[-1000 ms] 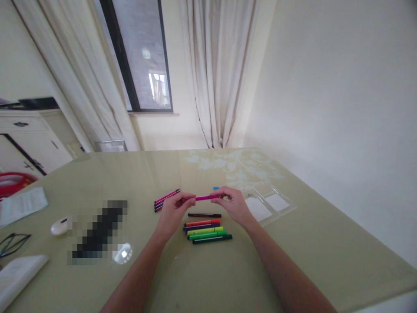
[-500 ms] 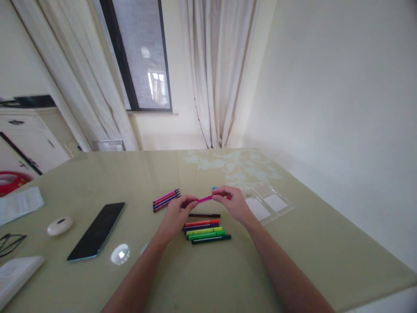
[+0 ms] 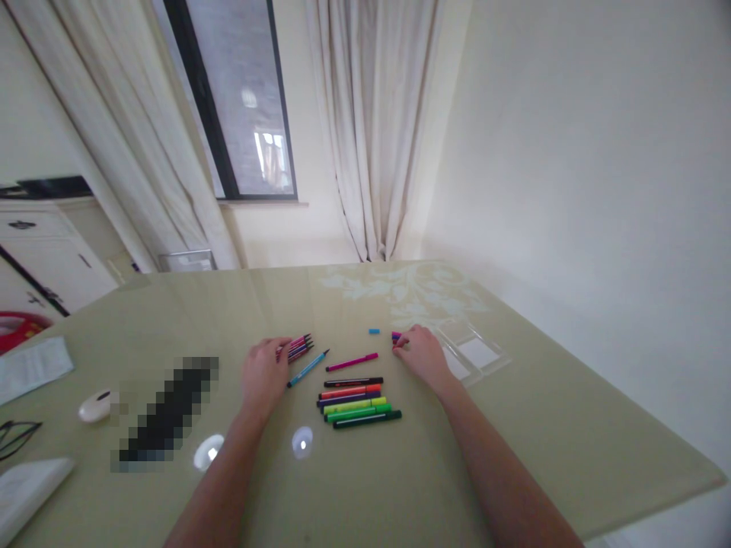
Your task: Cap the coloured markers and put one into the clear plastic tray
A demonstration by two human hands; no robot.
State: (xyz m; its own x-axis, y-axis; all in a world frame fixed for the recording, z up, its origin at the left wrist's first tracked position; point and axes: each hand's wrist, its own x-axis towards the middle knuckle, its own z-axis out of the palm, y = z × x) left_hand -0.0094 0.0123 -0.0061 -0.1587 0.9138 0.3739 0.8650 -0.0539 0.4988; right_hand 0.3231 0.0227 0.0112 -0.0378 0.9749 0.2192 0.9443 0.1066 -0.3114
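My left hand [image 3: 266, 380] is at the back ends of several uncapped felt-tip pens [image 3: 298, 348], its fingers closed on them; which one it grips I cannot tell. Their dark tips point right. Beside that hand lies an uncapped blue felt-tip pen [image 3: 308, 368]. My right hand [image 3: 421, 354] pinches at a small group of pen caps [image 3: 396, 336], partly hidden by its fingers. Between the hands rests a capped pink felt-tip pen [image 3: 352, 362]. A loose blue cap [image 3: 374, 331] lies behind it.
Nearer me is a row of capped pens, among them a black pen [image 3: 354, 382] and a dark green pen [image 3: 367, 419]. A clear plastic case [image 3: 485, 369] lies right. Leftward are a blurred dark slab [image 3: 168, 415], a white rounded object [image 3: 96, 407] and glasses [image 3: 20, 438].
The pink pen has left my hands and lies on the table. My left hand has moved left to the uncapped pens, my right hand slightly right to the caps.
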